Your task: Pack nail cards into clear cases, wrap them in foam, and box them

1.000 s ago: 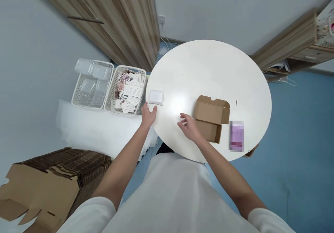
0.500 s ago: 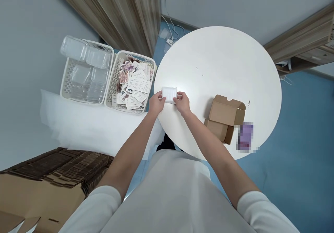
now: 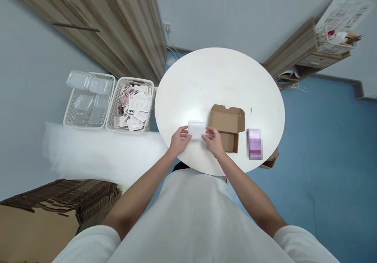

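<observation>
A small white foam-wrapped packet [image 3: 196, 130] is held between both hands, low over the near part of the white round table [image 3: 218, 70]. My left hand [image 3: 179, 140] grips its left edge, thumb in front and fingers behind. On the right edge, my right hand [image 3: 214, 140] pinches it the same way. What lies inside the wrap is hidden. Just right of the packet, an open brown cardboard box [image 3: 227, 121] lies with its lid folded back, partly behind my right hand. Further right is a purple item [image 3: 255, 144], blurred by pixelation.
Left of the table, one white basket [image 3: 109, 126] holds printed cards and another [image 3: 67, 117] holds clear plastic trays. White foam sheets [image 3: 103, 153] lie in front of them. Flattened cardboard boxes [image 3: 38, 227] are stacked at lower left. A wooden cabinet [image 3: 118, 23] stands behind.
The packet has moved right, closer to the open box, with both hands still holding it. My view has shifted, so the table and baskets appear further left.
</observation>
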